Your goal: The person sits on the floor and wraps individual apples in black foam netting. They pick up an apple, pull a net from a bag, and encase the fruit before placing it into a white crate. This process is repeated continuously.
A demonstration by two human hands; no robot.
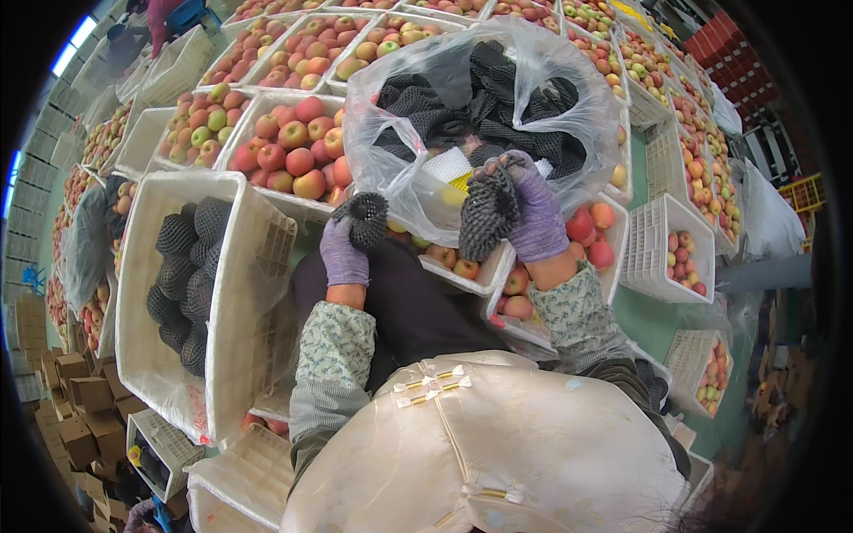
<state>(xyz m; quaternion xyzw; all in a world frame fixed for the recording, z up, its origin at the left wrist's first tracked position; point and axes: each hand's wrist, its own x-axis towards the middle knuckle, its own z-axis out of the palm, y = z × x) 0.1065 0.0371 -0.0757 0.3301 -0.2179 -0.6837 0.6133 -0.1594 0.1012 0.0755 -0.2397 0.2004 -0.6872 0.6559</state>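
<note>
My left hand (345, 250), in a purple fingerless-looking knit glove, grips a dark foam mesh sleeve (368, 222) with a round opening; whether a fruit is inside is hard to tell. My right hand (530, 206), gloved alike, pinches another dark foam mesh sleeve (488, 213), which hangs bunched from the fingers. Behind my hands, a large clear plastic bag (380, 56) holds a pile of dark foam mesh sleeves (466, 110), with a white foam mesh piece (446, 166) and something yellow near its front. To the left, a white plastic crate (230, 293) contains netted round fruits (193, 286).
Crates of red and yellow apples (293, 143) surround me at the front and right. An empty-looking white crate (243, 480) lies at lower left. Cardboard boxes (90, 393) are heaped beyond it. Another person's blue-gloved hand (162, 513) shows at the bottom left.
</note>
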